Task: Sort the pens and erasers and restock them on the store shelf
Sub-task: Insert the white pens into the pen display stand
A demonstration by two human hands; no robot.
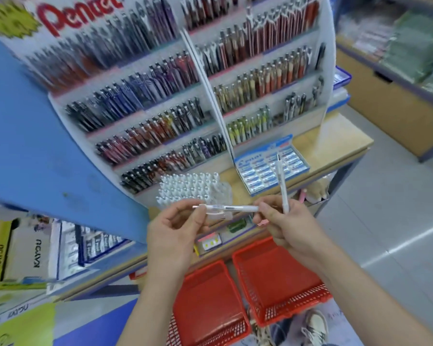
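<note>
A white pen (231, 208) lies level between my two hands in front of the shelf. My left hand (175, 226) pinches its clip end and my right hand (288, 223) pinches its other end. My right hand also grips a second white pen (282, 186) that stands upright. Behind the hands, a clear holder of several white pens (193, 188) stands on the wooden shelf (335, 141). An open blue box of erasers (273, 168) sits to its right.
A tiered white display (160, 101) full of several coloured pens rises at the back. Two red mesh baskets (208, 305) (280, 278) stand on the floor below my hands. A blue panel (40, 136) juts out at the left. My shoe (315, 328) is at the bottom.
</note>
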